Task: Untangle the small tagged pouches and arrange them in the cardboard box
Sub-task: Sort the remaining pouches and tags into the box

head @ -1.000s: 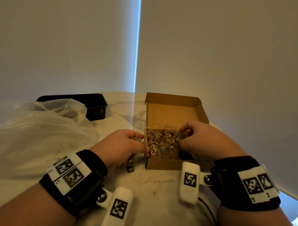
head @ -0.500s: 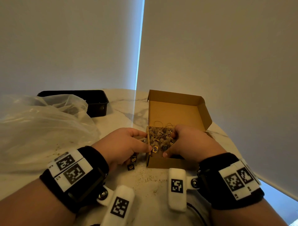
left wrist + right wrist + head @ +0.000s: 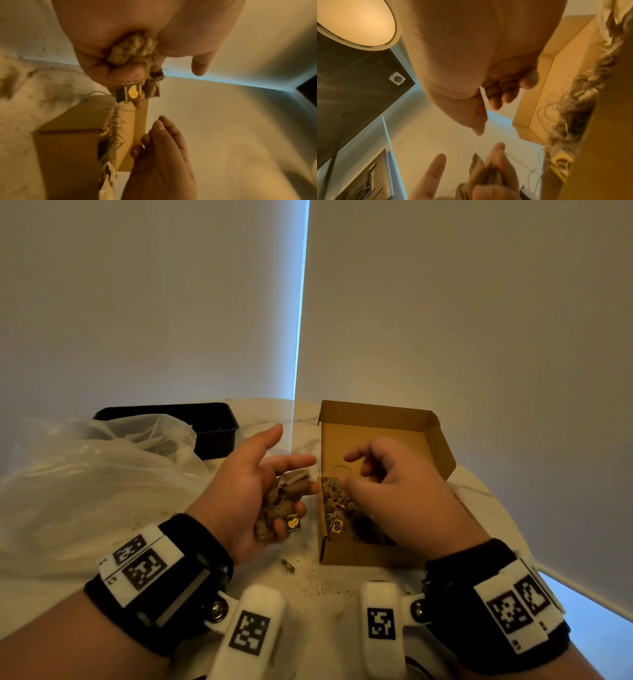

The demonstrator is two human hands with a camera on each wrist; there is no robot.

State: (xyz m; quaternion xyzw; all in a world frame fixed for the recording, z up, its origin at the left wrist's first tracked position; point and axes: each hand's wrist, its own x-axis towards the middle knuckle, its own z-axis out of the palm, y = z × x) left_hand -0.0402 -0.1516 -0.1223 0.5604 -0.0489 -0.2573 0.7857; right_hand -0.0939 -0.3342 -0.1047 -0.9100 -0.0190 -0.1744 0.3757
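Note:
The open cardboard box (image 3: pixel 359 553) stands on the table with its lid up, and a tangle of brown pouches (image 3: pixel 337 498) with strings and a yellow tag fills its near part. My left hand (image 3: pixel 260 491) is raised just left of the box, palm turned inward. Its lower fingers curl round a clump of pouches (image 3: pixel 284 501) with a dark yellow-marked tag (image 3: pixel 293 523), while its thumb and index finger stick out. The left wrist view shows the same clump (image 3: pixel 135 47) and tag (image 3: pixel 133 92). My right hand (image 3: pixel 387 491) hovers over the box, fingers loosely curled, with nothing seen in it.
A crumpled clear plastic bag (image 3: pixel 85 474) covers the left of the marble table (image 3: pixel 308 587). A black tray (image 3: pixel 209 426) stands behind it. Crumbs and a small scrap (image 3: pixel 287 566) lie before the box. The table's rounded edge runs close on the right, walls behind.
My left hand has risen from beside the box and turned up, bringing its clump into view. My right hand has lifted off the pouches in the box and loosened its fingers.

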